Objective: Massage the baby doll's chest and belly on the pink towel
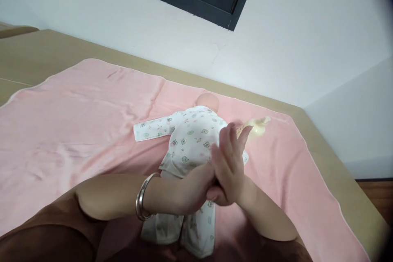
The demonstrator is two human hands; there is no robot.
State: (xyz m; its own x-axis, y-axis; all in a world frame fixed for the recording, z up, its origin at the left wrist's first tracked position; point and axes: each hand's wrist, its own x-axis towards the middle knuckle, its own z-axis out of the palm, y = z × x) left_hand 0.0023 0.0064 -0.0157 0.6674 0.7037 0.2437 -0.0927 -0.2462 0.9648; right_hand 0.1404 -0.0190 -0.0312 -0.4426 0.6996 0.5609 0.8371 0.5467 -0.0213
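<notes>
In the head view, the left hand point(192, 188) and right hand point(229, 163) are pressing flat together, palm to palm, holding nothing, just above the doll point(190, 139). The doll is lying right of the pink blanket's point(76, 123) middle, with its head toward the far edge. A pale bottle point(258, 126) is resting near the far right corner.

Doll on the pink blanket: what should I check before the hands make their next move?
1. Doll lies well inside the edges of the pink blanket: ok.
2. Printed suit is on the doll, one sleeve spread sideways: ok.
3. Right hand is flat and open, holding nothing: ok.
4. Left hand presses against the right hand; whether it holds anything: cannot tell.
5. Yellow thing lies on the blanket beside the doll: ok.
6. Whether the hands touch the doll: cannot tell.
</notes>
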